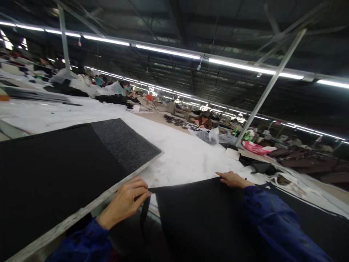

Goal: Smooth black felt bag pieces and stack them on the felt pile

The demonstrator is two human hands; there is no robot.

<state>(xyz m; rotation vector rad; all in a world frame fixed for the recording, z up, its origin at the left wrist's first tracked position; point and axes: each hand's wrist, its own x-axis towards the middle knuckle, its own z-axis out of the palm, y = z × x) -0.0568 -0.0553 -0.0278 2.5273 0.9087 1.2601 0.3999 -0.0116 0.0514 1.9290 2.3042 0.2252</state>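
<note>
A sheet of black fabric (199, 214) hangs in front of me over the near table edge. My left hand (127, 202) is closed in a pinch on its upper left corner. My right hand (231, 179) grips its upper right corner, fingers pressed onto the edge. Both arms wear blue sleeves. To the left a stack of black fabric (54, 171) lies on a board, with a grey textured piece (122, 142) at its far end.
A long white-covered table (177, 149) stretches away from me. Bags, a pink tray (255, 148) and fabric piles sit further along it. A slanted metal pole (268, 87) rises at the right. Other people work at tables in the background.
</note>
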